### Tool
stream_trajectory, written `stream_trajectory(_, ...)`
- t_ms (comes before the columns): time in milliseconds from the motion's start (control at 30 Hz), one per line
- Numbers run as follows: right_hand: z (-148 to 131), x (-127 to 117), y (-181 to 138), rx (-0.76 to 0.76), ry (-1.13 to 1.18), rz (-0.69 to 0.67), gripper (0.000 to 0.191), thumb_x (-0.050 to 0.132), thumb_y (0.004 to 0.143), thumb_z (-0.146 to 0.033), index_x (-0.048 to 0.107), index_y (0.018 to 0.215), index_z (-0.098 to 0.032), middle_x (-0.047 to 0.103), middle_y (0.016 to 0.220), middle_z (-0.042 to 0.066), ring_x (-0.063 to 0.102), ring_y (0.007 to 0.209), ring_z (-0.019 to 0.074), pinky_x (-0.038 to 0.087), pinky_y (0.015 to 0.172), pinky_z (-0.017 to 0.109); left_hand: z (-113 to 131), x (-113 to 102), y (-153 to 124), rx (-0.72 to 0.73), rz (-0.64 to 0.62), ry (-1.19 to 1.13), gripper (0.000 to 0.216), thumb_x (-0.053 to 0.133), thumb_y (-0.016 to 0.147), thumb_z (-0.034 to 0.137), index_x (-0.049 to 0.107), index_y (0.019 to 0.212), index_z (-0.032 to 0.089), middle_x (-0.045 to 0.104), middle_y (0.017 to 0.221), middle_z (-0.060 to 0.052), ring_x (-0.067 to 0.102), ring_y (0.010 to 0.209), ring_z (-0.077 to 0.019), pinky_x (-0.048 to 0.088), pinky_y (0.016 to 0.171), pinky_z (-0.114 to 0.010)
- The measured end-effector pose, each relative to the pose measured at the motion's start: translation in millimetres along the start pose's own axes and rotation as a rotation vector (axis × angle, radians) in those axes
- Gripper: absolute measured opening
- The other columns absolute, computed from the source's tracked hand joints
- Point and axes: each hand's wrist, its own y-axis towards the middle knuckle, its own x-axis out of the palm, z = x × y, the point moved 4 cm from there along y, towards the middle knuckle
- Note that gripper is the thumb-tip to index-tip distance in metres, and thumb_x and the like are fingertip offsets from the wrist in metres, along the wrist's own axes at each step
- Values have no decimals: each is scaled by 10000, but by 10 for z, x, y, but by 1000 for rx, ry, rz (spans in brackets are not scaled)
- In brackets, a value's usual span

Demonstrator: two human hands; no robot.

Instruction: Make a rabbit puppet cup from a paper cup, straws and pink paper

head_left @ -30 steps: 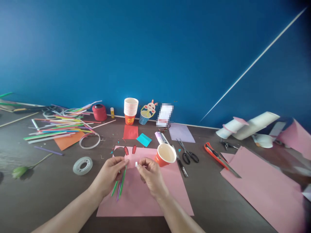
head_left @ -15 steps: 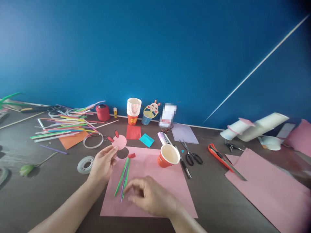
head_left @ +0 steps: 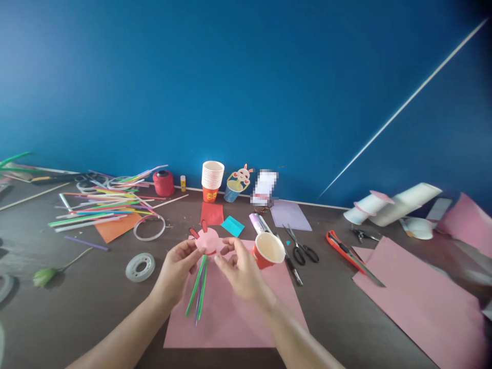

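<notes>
A pink paper rabbit head [head_left: 208,241] with red, dark-edged ears is held upright by its left edge between the thumb and fingers of my left hand [head_left: 179,265]. My right hand [head_left: 241,267] has its thumb and fingertips closed in at the right edge of the same cutout. Below the rabbit head, green and purple straws [head_left: 200,293] lie on a pink paper sheet [head_left: 234,328]. Just right of my right hand stands a red paper cup [head_left: 266,250] with a white inside. A small red piece shows at the cutout's lower edge.
Scissors [head_left: 300,247], a pen [head_left: 294,270] and a red utility knife [head_left: 351,254] lie to the right, near more pink sheets [head_left: 423,302]. Stacked cups [head_left: 212,180] stand at the back. At left are a tape roll [head_left: 140,267] and many loose straws [head_left: 103,205].
My left hand has brought the rabbit head rightward over the top of the straws. My right hand has risen from beside the straws to the cutout's right edge.
</notes>
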Motion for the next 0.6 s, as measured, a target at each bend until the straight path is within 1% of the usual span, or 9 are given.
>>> stream_trajectory(100, 113, 59, 133, 70, 172, -20, 289, 574, 753, -360, 525, 955, -160, 564, 751, 3, 436, 457, 69, 361, 427, 204, -23, 18, -11, 0, -13, 10, 209, 677, 681, 258, 581, 841, 163, 553, 649, 40, 365, 461, -27, 260, 403, -143)
stream_trajectory(200, 215, 88, 196, 141, 374, -18, 231, 592, 737, -363, 559, 846, -162, 479, 530, -61, 373, 388, 59, 295, 371, 181, -34, 29, -5, 6, -38, 6, 247, 690, 668, 233, 573, 876, 168, 535, 603, 46, 391, 477, -39, 268, 408, -142)
stream_trajectory(233, 237, 93, 203, 160, 455, -11, 225, 590, 734, -369, 563, 815, -161, 454, 489, -71, 359, 370, 57, 280, 359, 179, -34, 36, -4, 2, -56, 0, 263, 688, 671, 230, 569, 897, 168, 534, 600, 44, 386, 472, -40, 262, 405, -143)
stream_trajectory(267, 251, 100, 206, 173, 543, -10, 233, 580, 737, -383, 567, 794, -157, 457, 478, -68, 353, 358, 56, 269, 350, 181, -33, 47, -5, -10, -80, -12, 281, 684, 677, 228, 564, 923, 168, 536, 603, 41, 370, 462, -37, 250, 399, -146)
stream_trajectory(333, 256, 122, 203, 186, 713, -33, 276, 542, 753, -411, 584, 789, -141, 513, 517, -37, 356, 343, 54, 258, 337, 189, -30, 79, -16, -58, -150, -62, 320, 669, 697, 227, 544, 987, 175, 532, 618, 37, 327, 444, -32, 222, 389, -153)
stream_trajectory(400, 246, 155, 190, 210, 822, -94, 290, 541, 752, -399, 606, 834, -128, 541, 549, -17, 356, 336, 53, 245, 332, 194, -25, 118, -40, -126, -229, -144, 372, 655, 714, 222, 516, 1058, 194, 504, 619, 41, 290, 444, -31, 200, 390, -158)
stream_trajectory(433, 239, 172, 177, 229, 847, -139, 278, 565, 738, -371, 614, 861, -127, 525, 531, -25, 341, 335, 49, 230, 334, 191, -21, 135, -55, -162, -265, -183, 404, 651, 719, 221, 501, 1094, 205, 487, 618, 43, 280, 448, -32, 194, 394, -160)
stream_trajectory(533, 208, 210, 121, 282, 882, -309, 261, 627, 699, -281, 622, 917, -139, 429, 488, -65, 254, 356, 28, 166, 357, 176, -8, 168, -100, -247, -340, -266, 508, 663, 706, 222, 468, 1175, 236, 454, 624, 44, 253, 451, -32, 176, 399, -168)
stream_trajectory(600, 189, 211, 79, 310, 902, -403, 266, 635, 701, -269, 622, 937, -147, 383, 497, -77, 197, 379, 23, 139, 373, 177, -2, 175, -126, -286, -370, -292, 548, 685, 678, 228, 478, 1185, 246, 437, 622, 46, 226, 441, -28, 161, 394, -173)
